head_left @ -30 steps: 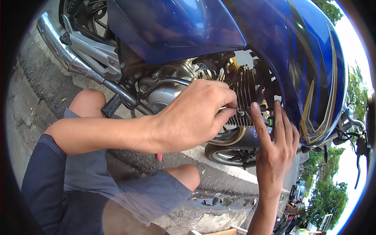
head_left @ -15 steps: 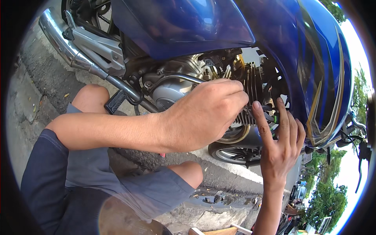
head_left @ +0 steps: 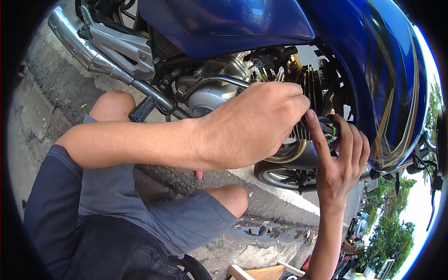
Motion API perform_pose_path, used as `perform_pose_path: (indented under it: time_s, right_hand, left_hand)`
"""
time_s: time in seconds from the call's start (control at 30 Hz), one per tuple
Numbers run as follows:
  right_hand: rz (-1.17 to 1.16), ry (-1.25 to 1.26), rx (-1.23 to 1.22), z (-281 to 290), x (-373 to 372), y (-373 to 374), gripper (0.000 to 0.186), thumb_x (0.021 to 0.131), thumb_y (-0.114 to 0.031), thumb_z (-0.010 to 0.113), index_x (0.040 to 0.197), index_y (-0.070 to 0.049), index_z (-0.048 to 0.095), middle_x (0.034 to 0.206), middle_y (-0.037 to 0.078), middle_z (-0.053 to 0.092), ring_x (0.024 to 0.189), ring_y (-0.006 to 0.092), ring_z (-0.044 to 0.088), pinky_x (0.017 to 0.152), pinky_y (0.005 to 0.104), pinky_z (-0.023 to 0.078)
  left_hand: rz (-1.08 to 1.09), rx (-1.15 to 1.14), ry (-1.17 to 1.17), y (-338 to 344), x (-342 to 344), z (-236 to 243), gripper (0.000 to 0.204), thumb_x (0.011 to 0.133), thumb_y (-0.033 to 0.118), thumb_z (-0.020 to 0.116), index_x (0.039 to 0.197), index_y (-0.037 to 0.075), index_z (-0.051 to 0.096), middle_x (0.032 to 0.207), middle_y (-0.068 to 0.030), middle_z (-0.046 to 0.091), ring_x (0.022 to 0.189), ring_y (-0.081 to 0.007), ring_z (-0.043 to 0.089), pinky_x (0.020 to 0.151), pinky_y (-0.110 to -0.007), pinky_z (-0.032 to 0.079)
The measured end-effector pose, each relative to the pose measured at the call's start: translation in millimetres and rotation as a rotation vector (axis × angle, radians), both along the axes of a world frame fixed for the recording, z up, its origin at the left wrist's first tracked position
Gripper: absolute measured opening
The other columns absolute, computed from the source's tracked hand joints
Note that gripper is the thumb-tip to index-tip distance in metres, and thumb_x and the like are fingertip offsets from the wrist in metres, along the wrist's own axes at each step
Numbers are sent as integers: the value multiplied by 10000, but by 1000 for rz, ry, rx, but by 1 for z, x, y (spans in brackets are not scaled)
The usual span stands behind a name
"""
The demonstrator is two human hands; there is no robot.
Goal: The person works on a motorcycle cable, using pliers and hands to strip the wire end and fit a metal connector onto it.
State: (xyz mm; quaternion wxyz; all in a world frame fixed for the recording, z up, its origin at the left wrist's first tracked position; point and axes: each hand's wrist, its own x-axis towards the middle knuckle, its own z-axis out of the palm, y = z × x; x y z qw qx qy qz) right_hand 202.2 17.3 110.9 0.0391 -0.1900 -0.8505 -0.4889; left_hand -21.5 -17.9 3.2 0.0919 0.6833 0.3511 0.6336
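My left hand [head_left: 254, 126] reaches in from the left, its back toward me and its fingers curled closed beside the finned engine cylinder [head_left: 313, 88]. What those fingers hold, if anything, is hidden behind the knuckles. Just to its right, my right hand [head_left: 339, 163] comes up from below, with the thumb side pointing at the left hand's knuckles. Its fingers bend around a black part with a green mark [head_left: 334, 129] at the cylinder's side; the part's kind is not clear. Both hands work under the blue fuel tank [head_left: 392, 93] of a motorcycle.
A round silver engine cover [head_left: 210, 101] lies behind the left wrist. The chrome exhaust pipe [head_left: 100, 60] and a black foot peg [head_left: 142, 111] are at the left. The front wheel [head_left: 284, 176] stands below the hands. A wooden frame [head_left: 261, 273] shows at the bottom edge.
The view has shifted slightly, so the hands appear a little farther right and higher. The right fingers have bent more around the black part. The left hand keeps its closed pose at the cylinder.
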Motion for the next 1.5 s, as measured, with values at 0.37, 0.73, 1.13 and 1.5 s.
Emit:
perform_pose_path:
  time_s: [0.37, 0.73, 1.13, 1.5]
  right_hand:
    - [-37, 147, -265, -8, -3, -4, 780, 890, 29, 650, 1538, -405, 678, 1045, 105, 629, 926, 294, 636, 852, 445, 552]
    - [-240, 659, -824, -33, -6, -35, 859, 843, 159, 676, 1566, -305, 659, 866, 127, 588, 724, 261, 518, 710, 394, 498]
    - [-222, 1015, -1299, -41, -5, -38, 619, 972, 122, 679, 1563, -52, 624, 1419, 164, 750, 1237, 85, 626, 1059, 277, 494]
    - [-489, 1133, -1618, -26, 1, -33, 606, 986, 71, 707, 1573, -47, 614, 1330, 100, 769, 951, 57, 571, 845, 287, 544]
  left_hand:
    - [53, 90, 90, -1, 0, -1, 135, 908, -60, 720, 992, -64, 616, 935, -189, 598, 840, -386, 645, 729, -467, 535]
    - [117, 247, 17, 7, 19, -23, 219, 880, -40, 780, 1068, -40, 667, 986, -160, 623, 914, -362, 667, 791, -440, 561]
    - [126, 338, 112, 13, 25, -40, 313, 840, -73, 772, 1146, -107, 716, 938, -136, 598, 842, -307, 629, 756, -411, 532]
    - [136, 376, 137, 20, 26, -41, 340, 841, -61, 773, 1177, -80, 723, 899, -120, 602, 801, -311, 618, 720, -417, 523]
